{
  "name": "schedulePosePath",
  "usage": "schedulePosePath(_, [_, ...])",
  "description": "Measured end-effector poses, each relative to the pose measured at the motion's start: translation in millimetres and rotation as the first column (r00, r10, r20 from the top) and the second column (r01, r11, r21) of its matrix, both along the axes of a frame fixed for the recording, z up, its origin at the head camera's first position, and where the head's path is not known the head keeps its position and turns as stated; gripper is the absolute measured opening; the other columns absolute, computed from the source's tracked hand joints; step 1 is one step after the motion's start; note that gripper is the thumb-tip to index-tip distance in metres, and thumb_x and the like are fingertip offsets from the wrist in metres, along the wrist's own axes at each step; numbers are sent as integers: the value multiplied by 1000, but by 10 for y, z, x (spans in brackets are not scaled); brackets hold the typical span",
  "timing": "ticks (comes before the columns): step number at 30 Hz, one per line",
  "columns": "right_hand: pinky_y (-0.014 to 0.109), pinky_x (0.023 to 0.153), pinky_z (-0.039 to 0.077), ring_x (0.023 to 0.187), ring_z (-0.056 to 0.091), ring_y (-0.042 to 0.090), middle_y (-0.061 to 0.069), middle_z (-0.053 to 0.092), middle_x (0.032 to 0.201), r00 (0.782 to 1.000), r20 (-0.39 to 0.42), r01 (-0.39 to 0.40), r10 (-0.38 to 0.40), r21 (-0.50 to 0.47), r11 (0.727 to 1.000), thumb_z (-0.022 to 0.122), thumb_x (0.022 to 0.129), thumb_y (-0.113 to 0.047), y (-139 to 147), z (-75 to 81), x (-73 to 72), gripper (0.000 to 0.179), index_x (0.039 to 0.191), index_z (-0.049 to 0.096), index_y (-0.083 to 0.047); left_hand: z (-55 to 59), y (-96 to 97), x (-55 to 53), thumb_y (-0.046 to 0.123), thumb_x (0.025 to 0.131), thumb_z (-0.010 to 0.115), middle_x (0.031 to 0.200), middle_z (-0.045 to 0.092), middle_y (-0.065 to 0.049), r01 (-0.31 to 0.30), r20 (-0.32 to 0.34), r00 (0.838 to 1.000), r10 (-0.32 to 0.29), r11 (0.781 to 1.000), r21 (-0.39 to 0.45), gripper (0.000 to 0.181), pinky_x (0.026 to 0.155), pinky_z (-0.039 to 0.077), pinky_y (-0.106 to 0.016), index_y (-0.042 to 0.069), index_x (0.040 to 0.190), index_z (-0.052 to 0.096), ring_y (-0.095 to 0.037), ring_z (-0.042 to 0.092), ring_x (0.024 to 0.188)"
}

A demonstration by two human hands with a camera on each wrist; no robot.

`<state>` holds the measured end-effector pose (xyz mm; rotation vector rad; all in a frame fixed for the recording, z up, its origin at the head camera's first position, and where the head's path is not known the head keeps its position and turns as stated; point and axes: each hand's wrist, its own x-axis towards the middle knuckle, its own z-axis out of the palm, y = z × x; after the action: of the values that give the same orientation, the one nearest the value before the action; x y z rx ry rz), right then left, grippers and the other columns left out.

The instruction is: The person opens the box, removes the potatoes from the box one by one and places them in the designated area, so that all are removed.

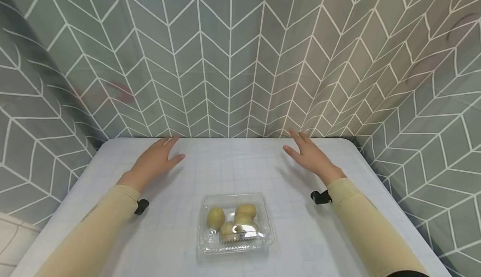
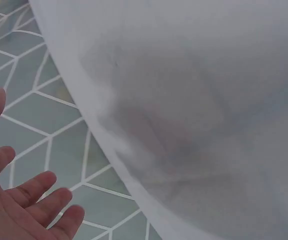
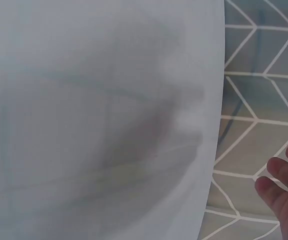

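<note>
A clear plastic clamshell box [image 1: 204, 243] lies closed on the table, near its front middle in the head view. Inside it are several yellowish-green round fruits [image 1: 216, 218], with glare on the lid over some of them. My left hand [image 1: 154, 162] hovers over the far left of the table, fingers spread and holding nothing. Over the far right, my right hand [image 1: 308, 154] is likewise held out with fingers extended and nothing in it. Both hands are well beyond the box, one on each side. In the wrist views, the left fingers [image 2: 44, 187] and right fingers [image 3: 284, 175] are spread and bare.
A white cloth with a faint grid covers the table [image 1: 233, 164], which has rounded far corners. Grey-green curtains [image 1: 229, 60] with white chevron lines hang behind it and along both sides. Each wrist carries a small black device [image 1: 320, 197].
</note>
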<state>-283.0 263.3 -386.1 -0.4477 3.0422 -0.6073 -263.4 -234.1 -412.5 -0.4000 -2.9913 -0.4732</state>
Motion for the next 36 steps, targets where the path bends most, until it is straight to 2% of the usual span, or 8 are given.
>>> schedulePosePath(5, [62, 109, 22, 143, 22, 42, 22, 22, 158, 998, -56, -36, 33, -49, 998, 39, 99, -64, 0, -56, 188, 80, 159, 20, -15, 7, 7, 205, 62, 96, 49, 147, 39, -27, 5, -17, 1000, -4, 998, 70, 81, 104, 33, -62, 12, 156, 29, -46, 39, 133])
schedulePosePath(10, [59, 109, 26, 141, 29, 40, 21, 31, 154, 995, -88, -52, 44, -87, 995, 41, 100, -60, -32, -137, 366, 74, 156, 30, -12, 1, 83, 451, 60, 98, 47, 145, 42, -25, 33, -26, 999, -31, 994, 101, 77, 103, 35, -61, 10, 155, 32, -44, 41, 131])
schedulePosePath(15, [55, 106, 34, 132, 44, 36, 15, 38, 151, 993, -97, -75, 62, -130, 989, 45, 101, -55, -103, -200, 520, 67, 153, 37, -14, -28, 142, 695, 62, 97, 47, 144, 44, -21, 36, -38, 999, -31, 990, 139, 76, 100, 38, -59, 12, 153, 36, -40, 45, 129])
schedulePosePath(21, [52, 96, 45, 122, 53, 32, 9, 43, 148, 993, -92, -84, 68, -184, 979, 48, 101, -53, -133, -251, 765, 63, 151, 40, -17, -31, 214, 893, 61, 97, 46, 145, 45, -18, 37, -40, 999, -31, 984, 174, 73, 102, 36, -59, 12, 152, 39, -39, 44, 131])
schedulePosePath(28, [47, 92, 49, 116, 59, 28, 11, 51, 139, 991, -102, -118, 89, -320, 940, 52, 103, -40, -211, -296, 1046, 52, 148, 45, -15, -48, 309, 1164, 55, 98, 51, 143, 48, -12, 52, -91, 995, -32, 971, 232, 65, 100, 39, -57, 14, 148, 45, -36, 47, 129])
schedulePosePath(33, [47, 91, 49, 113, 60, 20, 5, 55, 135, 994, -86, -98, 71, -381, 919, 54, 103, -34, -271, -311, 1226, 46, 146, 47, -17, -53, 390, 1319, 54, 97, 55, 141, 51, -9, 45, -102, 995, -21, 970, 240, 63, 99, 42, -56, 17, 147, 46, -33, 49, 128])
schedulePosePath(36, [42, 90, 50, 109, 61, 14, 4, 57, 134, 996, -61, -83, 63, -415, 906, 55, 103, -32, -298, -319, 1353, 44, 145, 48, -19, -46, 444, 1411, 51, 97, 58, 137, 54, -9, 39, -103, 995, -13, 967, 250, 60, 95, 45, -55, 17, 146, 47, -31, 54, 123])
